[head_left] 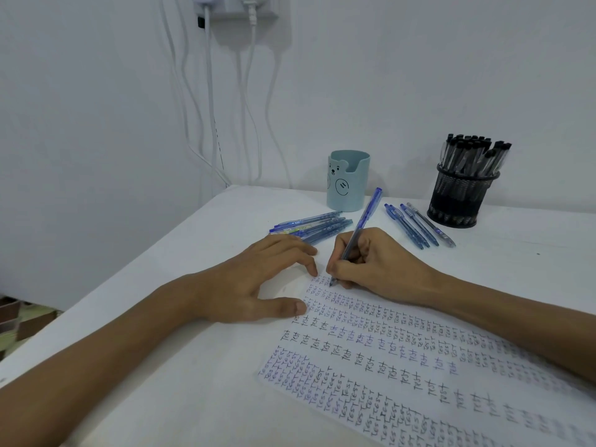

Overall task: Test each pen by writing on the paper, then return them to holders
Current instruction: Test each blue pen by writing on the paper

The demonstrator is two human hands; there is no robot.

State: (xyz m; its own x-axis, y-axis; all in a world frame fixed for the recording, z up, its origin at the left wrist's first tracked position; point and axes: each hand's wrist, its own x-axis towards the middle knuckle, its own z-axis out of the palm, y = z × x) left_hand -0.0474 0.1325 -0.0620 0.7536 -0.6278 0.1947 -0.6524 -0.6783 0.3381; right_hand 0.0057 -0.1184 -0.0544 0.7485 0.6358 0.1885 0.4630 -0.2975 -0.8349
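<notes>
My right hand (371, 262) grips a blue pen (364, 221), its tip touching the top left corner of the paper (419, 359), which is covered in rows of the written word "test". My left hand (258, 285) lies flat with fingers spread, thumb and fingertips pressing the paper's left edge. A pale blue bear holder (347, 180) stands behind, with a bundle of blue pens (312, 225) lying in front of it. A black mesh holder (461, 195) full of black-capped pens stands at the right, with several blue pens (419, 225) lying beside it.
The white table (193, 366) meets a white wall at the back. White cables (209, 108) hang from a wall socket (238, 8) down behind the table's far left corner. The table's left edge drops off to the floor.
</notes>
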